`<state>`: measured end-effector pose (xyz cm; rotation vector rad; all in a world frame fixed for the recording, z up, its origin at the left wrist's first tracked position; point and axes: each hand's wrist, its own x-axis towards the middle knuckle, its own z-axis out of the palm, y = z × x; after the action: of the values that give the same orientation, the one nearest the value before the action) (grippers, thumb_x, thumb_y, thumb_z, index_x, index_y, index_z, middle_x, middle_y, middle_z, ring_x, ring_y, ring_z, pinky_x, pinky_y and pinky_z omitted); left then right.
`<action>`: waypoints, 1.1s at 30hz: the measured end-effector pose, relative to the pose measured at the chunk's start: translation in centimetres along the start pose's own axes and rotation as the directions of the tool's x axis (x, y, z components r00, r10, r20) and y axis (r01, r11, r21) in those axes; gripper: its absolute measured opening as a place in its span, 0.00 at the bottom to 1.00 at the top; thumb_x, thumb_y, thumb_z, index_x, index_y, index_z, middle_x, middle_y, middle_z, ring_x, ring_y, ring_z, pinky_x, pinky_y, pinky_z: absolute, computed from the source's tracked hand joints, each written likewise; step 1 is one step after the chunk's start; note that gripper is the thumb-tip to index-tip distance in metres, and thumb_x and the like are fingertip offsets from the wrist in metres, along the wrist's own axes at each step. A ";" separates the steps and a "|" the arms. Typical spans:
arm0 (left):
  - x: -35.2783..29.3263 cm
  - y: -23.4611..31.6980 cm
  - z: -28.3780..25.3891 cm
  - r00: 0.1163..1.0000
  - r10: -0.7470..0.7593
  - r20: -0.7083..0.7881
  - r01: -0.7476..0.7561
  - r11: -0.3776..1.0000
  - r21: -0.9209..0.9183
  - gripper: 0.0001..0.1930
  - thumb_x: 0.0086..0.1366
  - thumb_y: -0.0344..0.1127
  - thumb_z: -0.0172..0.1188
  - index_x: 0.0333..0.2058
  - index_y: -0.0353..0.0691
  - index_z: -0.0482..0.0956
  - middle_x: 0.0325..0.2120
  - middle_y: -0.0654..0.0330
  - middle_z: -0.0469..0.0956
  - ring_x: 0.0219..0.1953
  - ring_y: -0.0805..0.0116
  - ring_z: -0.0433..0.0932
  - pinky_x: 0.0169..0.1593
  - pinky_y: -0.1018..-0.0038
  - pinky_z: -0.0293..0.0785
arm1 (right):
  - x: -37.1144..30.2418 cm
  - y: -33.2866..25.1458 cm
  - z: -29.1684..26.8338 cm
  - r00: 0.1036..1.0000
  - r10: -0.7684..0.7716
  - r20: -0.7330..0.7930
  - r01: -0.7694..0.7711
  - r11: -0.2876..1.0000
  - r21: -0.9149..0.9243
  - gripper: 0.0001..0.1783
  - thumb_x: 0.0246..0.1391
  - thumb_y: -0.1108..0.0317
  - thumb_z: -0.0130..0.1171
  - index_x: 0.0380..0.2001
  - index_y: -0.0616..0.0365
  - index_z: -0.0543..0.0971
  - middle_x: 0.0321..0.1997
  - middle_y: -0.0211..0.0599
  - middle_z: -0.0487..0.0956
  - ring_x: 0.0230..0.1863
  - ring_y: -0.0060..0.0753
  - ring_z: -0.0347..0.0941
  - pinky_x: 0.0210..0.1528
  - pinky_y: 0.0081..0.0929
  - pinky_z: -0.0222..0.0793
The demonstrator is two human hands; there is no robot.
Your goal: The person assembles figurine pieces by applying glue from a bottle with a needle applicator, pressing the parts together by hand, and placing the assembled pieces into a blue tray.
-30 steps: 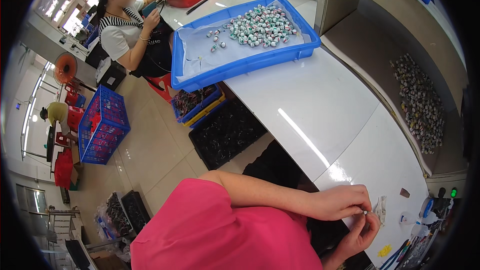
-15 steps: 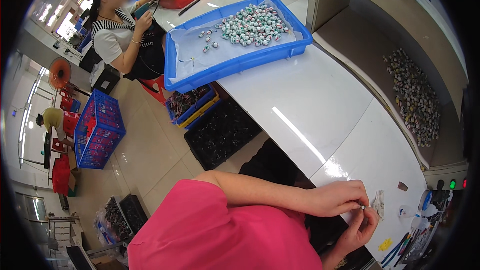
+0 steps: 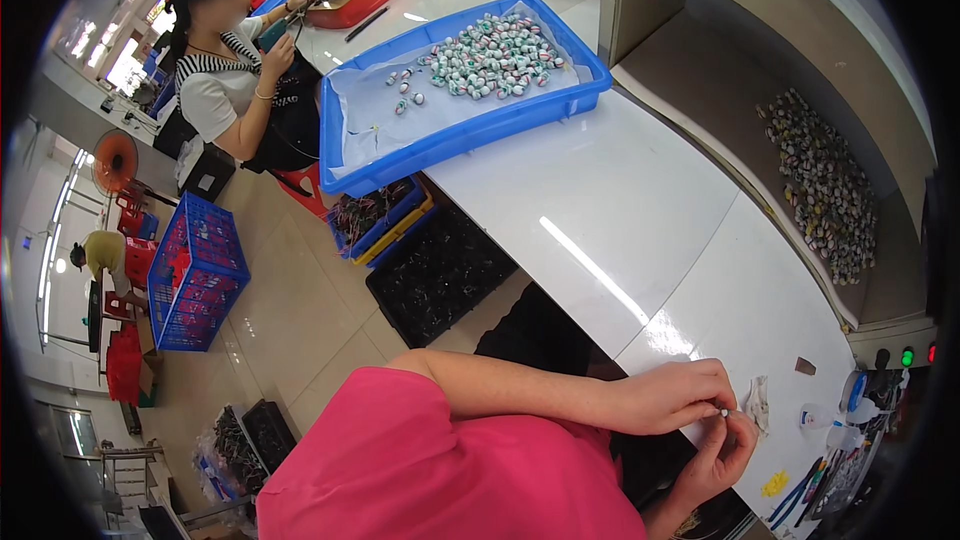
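Observation:
Over the white table's near edge, my left hand and my right hand meet fingertip to fingertip. Between them they pinch a tiny whitish piece, too small to name, and the fingers hide most of it. Both hands have their fingers closed on it. Just beyond the fingertips lies a crumpled whitish cloth or paper. A small brown piece rests on the table a bit farther off.
A blue tray of small white-green balls sits on the white table. More small balls lie on the shelf at right. Yellow bits, pliers-like tools and clear bottles stand nearby. A person works opposite.
The view has shifted slightly, so the tray and the person opposite appear a little farther left. My hands keep the same pinch on the tiny piece.

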<state>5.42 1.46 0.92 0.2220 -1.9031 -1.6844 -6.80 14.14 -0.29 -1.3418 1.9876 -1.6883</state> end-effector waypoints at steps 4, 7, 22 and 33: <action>-0.1 0.3 0.1 1.000 -0.017 -0.001 0.017 1.000 0.006 0.08 0.63 0.27 0.50 0.41 0.36 0.71 0.39 0.56 0.70 0.42 0.59 0.72 0.43 0.69 0.70 | -0.2 0.4 -0.5 1.000 -0.001 0.030 0.001 1.000 0.014 0.05 0.58 0.78 0.53 0.37 0.64 0.70 0.41 0.37 0.70 0.44 0.28 0.66 0.50 0.22 0.63; -0.4 0.4 0.6 1.000 -0.025 0.001 0.025 1.000 -0.003 0.08 0.63 0.27 0.49 0.41 0.36 0.71 0.39 0.56 0.70 0.42 0.59 0.72 0.44 0.69 0.70 | -0.4 0.1 -0.7 1.000 0.003 0.029 -0.004 1.000 0.026 0.05 0.58 0.78 0.53 0.37 0.64 0.70 0.41 0.36 0.70 0.44 0.28 0.66 0.50 0.23 0.63; 2.4 -0.8 -0.1 1.000 -0.021 0.007 0.020 0.983 0.183 0.12 0.60 0.22 0.54 0.43 0.36 0.74 0.39 0.54 0.73 0.43 0.60 0.74 0.44 0.71 0.73 | 3.1 1.2 -0.4 0.987 -0.158 -0.010 0.156 0.980 -0.121 0.10 0.41 0.80 0.65 0.29 0.58 0.77 0.31 0.36 0.78 0.33 0.37 0.73 0.36 0.28 0.67; 2.6 -2.1 1.4 0.993 -0.099 0.060 0.092 0.991 0.102 0.12 0.64 0.22 0.52 0.47 0.34 0.72 0.46 0.55 0.68 0.48 0.67 0.73 0.49 0.77 0.74 | 2.7 2.3 -1.3 0.982 -0.159 -0.101 0.149 0.984 -0.095 0.11 0.41 0.77 0.65 0.29 0.53 0.75 0.30 0.27 0.78 0.29 0.30 0.73 0.33 0.26 0.65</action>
<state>2.05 1.02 -0.29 0.3048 -2.0562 -1.6795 -10.38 12.88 -0.82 -1.4992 2.0877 -1.7964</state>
